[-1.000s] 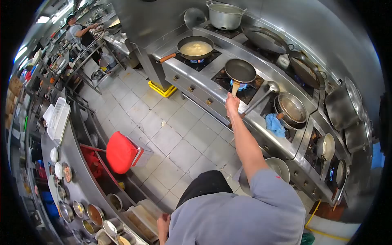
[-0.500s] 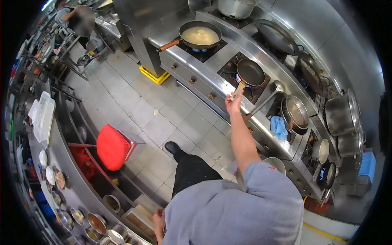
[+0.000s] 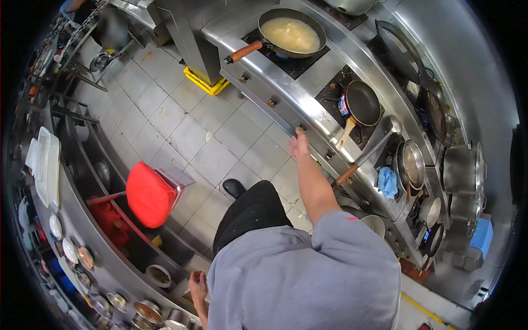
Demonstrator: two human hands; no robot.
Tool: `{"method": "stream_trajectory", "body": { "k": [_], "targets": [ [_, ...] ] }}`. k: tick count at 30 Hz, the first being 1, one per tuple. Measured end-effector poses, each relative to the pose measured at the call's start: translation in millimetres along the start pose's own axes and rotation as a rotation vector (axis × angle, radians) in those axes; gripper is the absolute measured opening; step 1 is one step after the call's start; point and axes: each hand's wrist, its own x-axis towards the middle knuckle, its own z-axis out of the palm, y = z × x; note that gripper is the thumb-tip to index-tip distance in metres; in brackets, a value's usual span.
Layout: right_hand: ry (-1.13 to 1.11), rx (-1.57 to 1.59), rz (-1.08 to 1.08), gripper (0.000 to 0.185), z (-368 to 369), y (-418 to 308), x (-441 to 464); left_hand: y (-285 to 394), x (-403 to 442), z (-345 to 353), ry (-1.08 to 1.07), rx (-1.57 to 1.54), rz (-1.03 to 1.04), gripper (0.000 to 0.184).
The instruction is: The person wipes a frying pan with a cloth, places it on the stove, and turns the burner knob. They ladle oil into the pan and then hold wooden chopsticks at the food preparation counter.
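Observation:
My right hand (image 3: 300, 144) is at the front panel of the stove (image 3: 385, 204), its fingertips pinching a control knob (image 3: 300, 130). Just above it, a small dark frying pan (image 3: 364, 103) with a pale handle sits on a burner, a flame showing at its side. To its left stands a larger pan (image 3: 291, 34) of cloudy, bubbling liquid, its wooden handle over the edge. My left hand (image 3: 198, 285) hangs low beside the counter with fingers loosely curled; nothing shows in it. A ladle (image 3: 395, 125) lies slanted right of the small pan.
A blue cloth (image 3: 387, 182) and stacked strainers (image 3: 411, 165) are on the stove's right. Large pots (image 3: 463, 169) stand behind. A red-topped bin (image 3: 149, 193) is on the tiled floor. Small bowls (image 3: 148, 311) and a white basket (image 3: 48, 165) line the left counter (image 3: 91, 245).
My right hand has let go of the small pan's handle and moved down to the knob on the stove front. The view has shifted, and the stove appears closer.

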Motion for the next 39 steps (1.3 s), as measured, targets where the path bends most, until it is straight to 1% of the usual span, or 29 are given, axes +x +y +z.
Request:
{"method": "stream_trajectory", "body": {
  "k": [1,2,4,5,6,7,8,10,11,14,19,25,28,32,39],
  "targets": [
    [0.000,0.078,-0.035,0.053,8.1,-2.4,-5.7,5.6,2.5,-6.3,0.036,-0.044,-0.037,0.019],
    [0.005,0.079,-0.033,0.053,10.8,1.0,-2.2,0.4,5.4,-8.4,0.065,-0.087,-0.045,0.020],
    [0.002,0.074,-0.016,0.053,12.3,3.0,8.3,-10.5,12.0,-11.1,0.046,-0.041,-0.027,0.019],
    [0.005,0.071,-0.020,0.053,15.1,0.9,11.6,-20.1,15.1,-10.1,0.034,0.003,-0.008,0.017],
    [0.086,0.097,0.021,0.051,17.3,-0.3,13.8,-57.5,24.4,-3.4,-0.001,-0.088,-0.042,0.018],
    [0.169,0.125,0.063,0.049,17.5,-0.1,16.1,-56.1,24.6,-3.9,-0.004,-0.108,-0.056,0.018],
    [0.176,0.126,0.064,0.049,17.1,-0.8,19.1,-54.1,27.0,-3.8,-0.010,-0.119,-0.073,0.019],
    [0.208,0.204,-0.027,0.043,14.1,-1.9,22.1,-50.9,29.3,-8.0,-0.017,-0.115,-0.105,0.019],
    [0.214,0.206,-0.027,0.043,7.4,1.1,30.3,-44.3,30.2,-11.3,-0.023,-0.116,-0.118,0.019],
    [0.177,0.189,-0.008,0.041,-5.4,4.8,41.4,-30.5,35.3,-20.4,-0.030,-0.121,-0.142,0.020],
    [0.151,0.122,-0.024,0.030,-15.4,9.0,47.3,-13.8,47.0,-36.8,-0.035,-0.128,-0.157,0.020],
    [0.197,0.124,-0.039,0.026,-16.6,14.4,55.4,-7.0,59.3,-53.2,-0.025,-0.140,-0.159,0.021],
    [0.172,0.149,-0.002,0.024,-20.3,15.5,61.7,-4.1,63.7,-56.6,-0.015,-0.151,-0.167,0.022],
    [0.158,0.160,0.004,0.024,-23.1,17.6,66.8,-2.1,68.4,-58.4,-0.012,-0.162,-0.178,0.022],
    [0.078,0.182,0.098,0.027,-24.1,8.7,64.6,-2.5,72.5,-65.2,0.000,-0.179,-0.196,0.024]
  ]
}}
